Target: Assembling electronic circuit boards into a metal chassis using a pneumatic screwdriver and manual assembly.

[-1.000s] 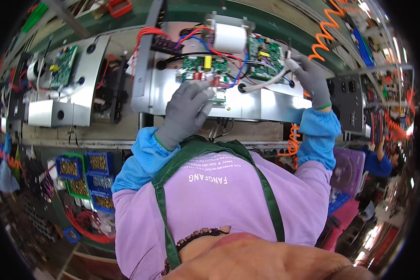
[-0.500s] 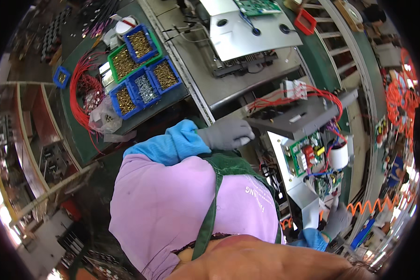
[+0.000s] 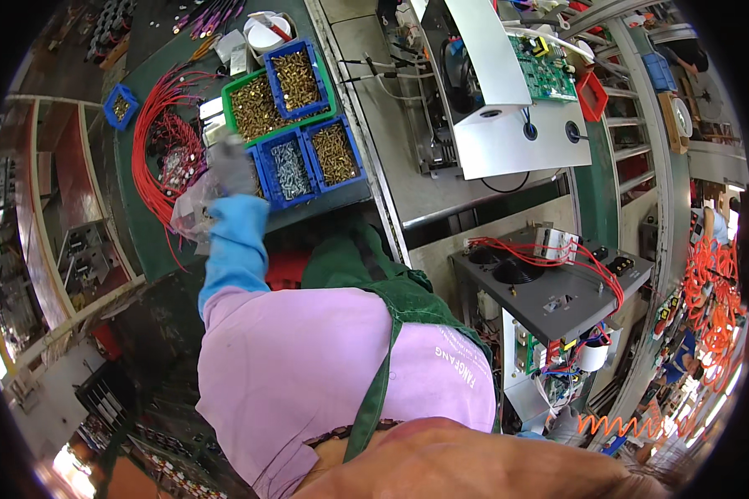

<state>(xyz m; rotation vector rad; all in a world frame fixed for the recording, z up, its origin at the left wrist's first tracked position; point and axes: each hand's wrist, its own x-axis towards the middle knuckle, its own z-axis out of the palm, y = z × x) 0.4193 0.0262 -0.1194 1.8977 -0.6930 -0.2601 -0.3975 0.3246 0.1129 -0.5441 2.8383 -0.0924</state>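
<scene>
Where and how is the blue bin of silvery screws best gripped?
Probably pinch the silvery-screw bin by its near rim, coming from the near side: a brass-coloured screw bin crowds its right and the green bin its far side, leaving its near wall exposed.

Wearing a lilac shirt (image 3: 291, 358) and green apron (image 3: 429, 309)
Left hand (image 3: 234, 169), ten o'clock, is wearing a grey glove (image 3: 237, 178) and blue sleeve (image 3: 237, 241).

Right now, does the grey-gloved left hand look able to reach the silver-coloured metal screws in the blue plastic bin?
Probably yes. The blurred left hand is near the blue bin, and nothing visible covers the silver-coloured screws.
</scene>
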